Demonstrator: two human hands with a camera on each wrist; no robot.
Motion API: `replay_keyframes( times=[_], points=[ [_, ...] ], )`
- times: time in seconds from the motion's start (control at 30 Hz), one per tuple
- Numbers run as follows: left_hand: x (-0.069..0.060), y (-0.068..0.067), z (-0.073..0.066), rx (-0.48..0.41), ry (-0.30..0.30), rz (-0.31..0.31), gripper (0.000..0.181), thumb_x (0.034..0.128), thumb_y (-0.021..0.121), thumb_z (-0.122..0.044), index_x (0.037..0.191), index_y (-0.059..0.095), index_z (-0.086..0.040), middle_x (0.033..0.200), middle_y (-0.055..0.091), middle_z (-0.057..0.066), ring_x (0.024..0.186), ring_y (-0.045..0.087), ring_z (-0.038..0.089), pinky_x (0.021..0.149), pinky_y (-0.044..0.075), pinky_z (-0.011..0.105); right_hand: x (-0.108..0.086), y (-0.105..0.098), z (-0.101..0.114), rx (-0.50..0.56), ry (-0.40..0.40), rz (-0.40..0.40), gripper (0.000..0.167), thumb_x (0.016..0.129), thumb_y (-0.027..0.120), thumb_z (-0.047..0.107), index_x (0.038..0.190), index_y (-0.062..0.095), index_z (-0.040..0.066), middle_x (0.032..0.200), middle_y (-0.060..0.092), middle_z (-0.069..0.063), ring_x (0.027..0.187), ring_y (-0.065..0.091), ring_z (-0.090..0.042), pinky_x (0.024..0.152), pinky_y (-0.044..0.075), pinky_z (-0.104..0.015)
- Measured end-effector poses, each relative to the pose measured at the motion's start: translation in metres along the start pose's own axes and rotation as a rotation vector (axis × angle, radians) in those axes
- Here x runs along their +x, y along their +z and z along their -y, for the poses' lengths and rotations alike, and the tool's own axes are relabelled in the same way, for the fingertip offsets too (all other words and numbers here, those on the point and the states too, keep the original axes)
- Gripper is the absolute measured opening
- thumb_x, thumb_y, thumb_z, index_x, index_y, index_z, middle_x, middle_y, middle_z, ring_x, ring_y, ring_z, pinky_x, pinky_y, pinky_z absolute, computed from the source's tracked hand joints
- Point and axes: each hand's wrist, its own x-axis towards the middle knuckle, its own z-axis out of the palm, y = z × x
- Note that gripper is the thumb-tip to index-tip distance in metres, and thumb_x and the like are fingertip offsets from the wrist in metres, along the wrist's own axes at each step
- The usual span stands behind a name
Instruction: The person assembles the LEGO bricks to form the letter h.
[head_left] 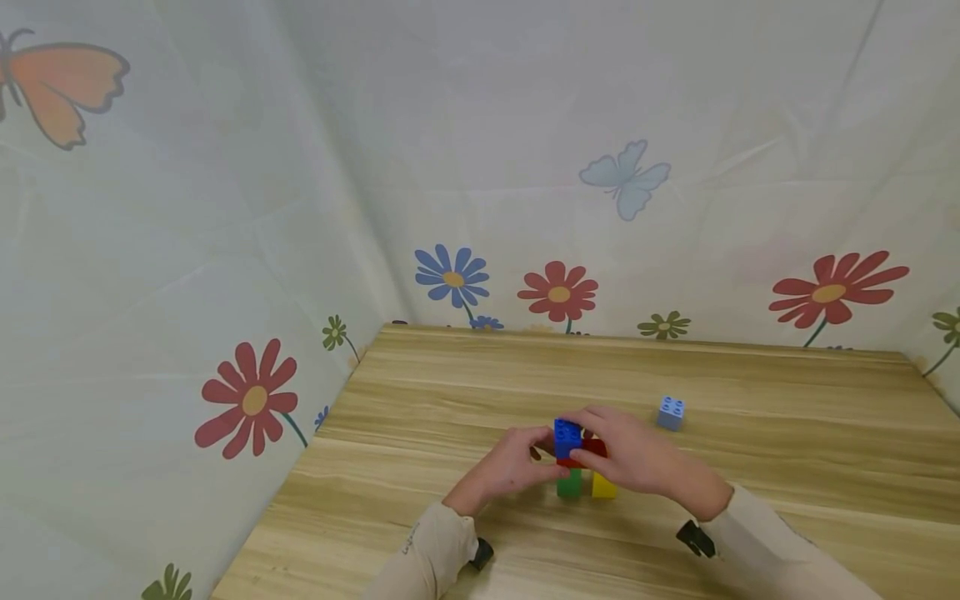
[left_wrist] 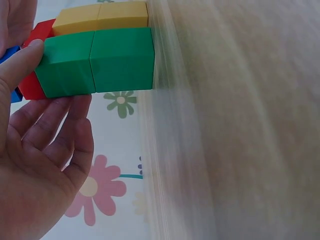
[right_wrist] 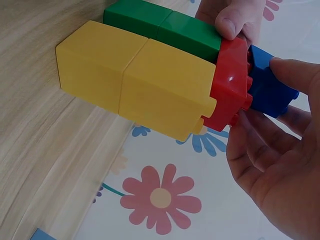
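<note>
"Fingers first: what are yours doing in the head view?"

"Pinching, both sets. My left hand (head_left: 506, 468), at nine o'clock, grips the stack (head_left: 570, 484); my right hand (head_left: 633, 450), at three o'clock, holds the dark blue block (head_left: 567, 442) over the red block (head_left: 596, 447). On the worktop (head_left: 450, 400), toward two o'clock, a light blue block (head_left: 671, 413) sits well apart, joined to nothing."

"And from the left wrist?"

"My thumb lies where green meets red, the other fingers opposite. Two green blocks (left_wrist: 122, 60) make one upright column, two yellow blocks (left_wrist: 122, 15) another, just beside it toward twelve o'clock. I count both columns as built, with the red block laid across their tops."

"Right wrist?"

"Toward two o'clock, my thumb and fingers pinch the dark blue block at the red block's studs, near the green end. I can't tell whether it's pressed home. Yellow studs show beside the red block, so I'm unsure that's fully down too. I'd judge most of the building done: seating the dark blue block is left, and the light blue block is unused."
</note>
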Motion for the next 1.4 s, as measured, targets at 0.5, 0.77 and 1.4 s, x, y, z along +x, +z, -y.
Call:
replay_keyframes(
  times=[0.5, 0.77, 1.4],
  points=[
    [0.0005, 0.0009, 0.0005, -0.014, -0.007, -0.014, 0.022, 0.0974, 0.079, -0.024, 0.116, 0.075, -0.014, 0.109, 0.076, -0.004, 0.105, 0.068, 0.016, 0.087, 0.052, 0.027, -0.0004, -0.0006, 0.0012, -0.013, -0.008, -0.022, 0.044, 0.099, 0.076, 0.02, 0.139, 0.064, 0.005, 0.122, 0.069, -0.011, 0.103, 0.068, -0.028, 0.088, 0.061, -0.045],
    [0.0, 0.0015, -0.0006, 0.005, -0.024, -0.006, 0.023, 0.097, 0.08, -0.024, 0.117, 0.075, -0.013, 0.109, 0.076, -0.003, 0.106, 0.069, 0.02, 0.088, 0.052, 0.027, 0.0003, 0.0003, -0.0008, 0.005, -0.009, -0.008, 0.043, 0.1, 0.075, 0.019, 0.137, 0.064, 0.002, 0.121, 0.07, -0.012, 0.098, 0.068, -0.022, 0.086, 0.062, -0.04],
    [-0.001, -0.0001, -0.0036, -0.011, -0.024, 0.006, 0.021, 0.0968, 0.08, -0.023, 0.115, 0.075, -0.014, 0.108, 0.076, -0.004, 0.102, 0.067, 0.011, 0.086, 0.052, 0.027, -0.0009, 0.001, -0.0028, -0.006, -0.022, -0.009, 0.044, 0.099, 0.076, 0.017, 0.137, 0.064, 0.0, 0.121, 0.071, -0.013, 0.102, 0.07, -0.027, 0.088, 0.062, -0.042]
  ],
)
